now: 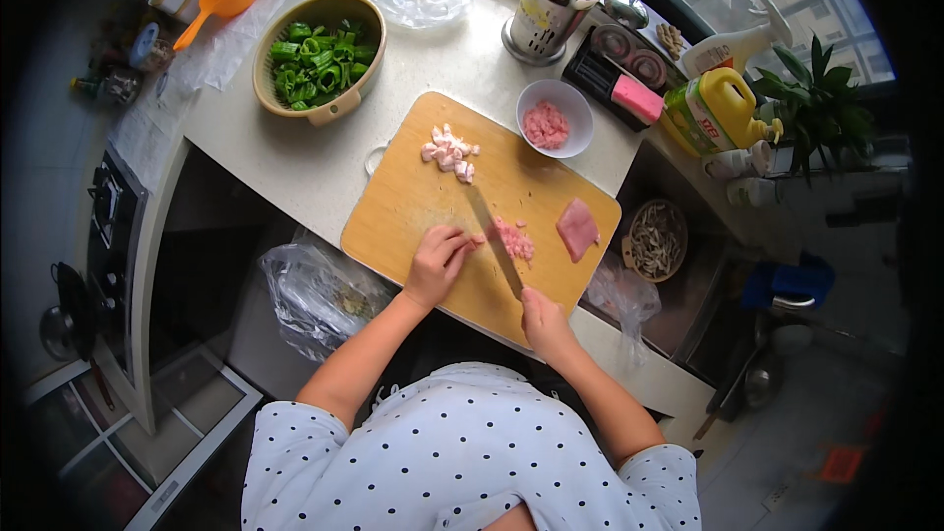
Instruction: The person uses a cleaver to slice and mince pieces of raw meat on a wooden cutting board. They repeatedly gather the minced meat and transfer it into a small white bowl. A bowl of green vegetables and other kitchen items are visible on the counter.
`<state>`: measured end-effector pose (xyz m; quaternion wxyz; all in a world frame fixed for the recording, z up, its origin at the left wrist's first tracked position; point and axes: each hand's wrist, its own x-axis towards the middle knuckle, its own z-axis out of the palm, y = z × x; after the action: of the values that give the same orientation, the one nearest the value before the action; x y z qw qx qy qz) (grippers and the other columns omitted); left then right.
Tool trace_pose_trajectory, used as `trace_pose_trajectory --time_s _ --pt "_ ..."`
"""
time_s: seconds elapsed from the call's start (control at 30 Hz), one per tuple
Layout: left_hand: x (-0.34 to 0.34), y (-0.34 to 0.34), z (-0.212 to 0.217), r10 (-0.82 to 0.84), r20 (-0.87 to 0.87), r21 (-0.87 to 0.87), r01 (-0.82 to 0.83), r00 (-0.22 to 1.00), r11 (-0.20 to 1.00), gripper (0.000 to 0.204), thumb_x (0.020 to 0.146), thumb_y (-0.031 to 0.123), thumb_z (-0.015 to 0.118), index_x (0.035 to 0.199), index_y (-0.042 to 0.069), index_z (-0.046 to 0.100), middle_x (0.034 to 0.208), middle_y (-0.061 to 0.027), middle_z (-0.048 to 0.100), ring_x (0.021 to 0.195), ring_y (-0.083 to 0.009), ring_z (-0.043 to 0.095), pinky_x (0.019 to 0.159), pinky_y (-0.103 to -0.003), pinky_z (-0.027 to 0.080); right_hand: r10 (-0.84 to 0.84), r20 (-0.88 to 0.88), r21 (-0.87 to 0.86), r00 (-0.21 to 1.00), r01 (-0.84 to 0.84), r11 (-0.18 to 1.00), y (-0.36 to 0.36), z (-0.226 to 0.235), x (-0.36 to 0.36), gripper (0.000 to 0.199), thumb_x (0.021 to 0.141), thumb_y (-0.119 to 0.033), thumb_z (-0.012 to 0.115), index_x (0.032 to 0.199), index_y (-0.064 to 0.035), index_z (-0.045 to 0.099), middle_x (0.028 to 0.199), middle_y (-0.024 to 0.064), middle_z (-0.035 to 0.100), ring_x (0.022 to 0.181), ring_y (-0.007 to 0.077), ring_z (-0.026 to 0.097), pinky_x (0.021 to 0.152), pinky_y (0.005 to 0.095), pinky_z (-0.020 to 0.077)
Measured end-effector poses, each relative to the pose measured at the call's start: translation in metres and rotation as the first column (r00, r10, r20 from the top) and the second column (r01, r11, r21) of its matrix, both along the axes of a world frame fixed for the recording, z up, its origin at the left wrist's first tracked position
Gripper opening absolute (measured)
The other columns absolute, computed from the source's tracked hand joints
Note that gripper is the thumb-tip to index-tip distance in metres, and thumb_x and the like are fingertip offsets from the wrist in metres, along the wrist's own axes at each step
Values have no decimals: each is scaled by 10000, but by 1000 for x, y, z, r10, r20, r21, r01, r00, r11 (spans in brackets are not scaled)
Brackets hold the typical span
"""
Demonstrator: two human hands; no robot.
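My right hand (548, 323) is closed round the handle of a kitchen knife (495, 239), whose blade points away from me over the wooden cutting board (393, 199). To the left of the blade, my left hand (438, 264) has its fingers bent together on a small piece of pink meat (478, 240). Chopped pink meat (516, 242) lies just right of the blade. Paler, whitish chunks (450, 151) sit in a heap toward the board's far left. A larger slab of meat (578, 228) rests at the board's right side.
Beyond the board stand a white bowl (528, 141) of minced meat and a colander (264, 88) of cut green peppers. A chopstick holder (538, 29) and a yellow jug (723, 103) line the back. The sink (693, 280), right, holds another basket. A plastic bag (320, 290) hangs front left.
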<state>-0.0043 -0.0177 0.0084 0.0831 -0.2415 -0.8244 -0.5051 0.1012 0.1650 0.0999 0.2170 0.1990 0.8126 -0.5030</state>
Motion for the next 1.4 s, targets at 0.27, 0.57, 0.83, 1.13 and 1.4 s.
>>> trace_pose_trajectory --time_s 0.27,0.57,0.83,1.13,1.4 --pt "-4 13 1 -55 -77 -108 46 996 993 124 722 -8 694 841 21 672 894 -94 642 874 -276 594 778 -375 468 50 15 41 999 -50 998 4 3 13 459 1025 -359 361 1040 27 608 852 302 614 863 475 599 762 470 478" --pt "0 11 -11 -74 -61 -170 63 995 983 100 725 35 689 821 35 660 891 -80 647 892 -267 589 796 -392 450 66 -80 60 995 -61 996 -23 -7 -44 472 1018 -372 355 986 27 604 843 293 611 845 478 590 736 496 462" --pt "5 1 -6 -73 -22 -37 72 997 997 122 759 -16 684 878 5 667 946 -119 645 912 -299 605 822 -385 484 -62 -12 -33 998 62 998 2 -23 -12 472 1018 -372 362 906 23 594 701 252 568 653 446 529 635 452 446" --pt "7 1 -10 -86 -49 -141 78 995 987 190 741 -18 665 929 7 675 980 -125 647 999 -309 590 883 -408 471 124 1 99 992 -123 987 -12 5 -6 449 1013 -362 372 978 12 618 892 316 613 890 488 589 770 514 470" --pt "9 -5 0 -75 -48 -121 68 996 990 245 711 -13 712 947 -2 648 991 -153 619 983 -355 578 867 -421 481 -4 -203 32 979 11 999 -19 -35 -34 427 1012 -359 377 953 0 601 833 293 603 807 476 589 701 502 457"
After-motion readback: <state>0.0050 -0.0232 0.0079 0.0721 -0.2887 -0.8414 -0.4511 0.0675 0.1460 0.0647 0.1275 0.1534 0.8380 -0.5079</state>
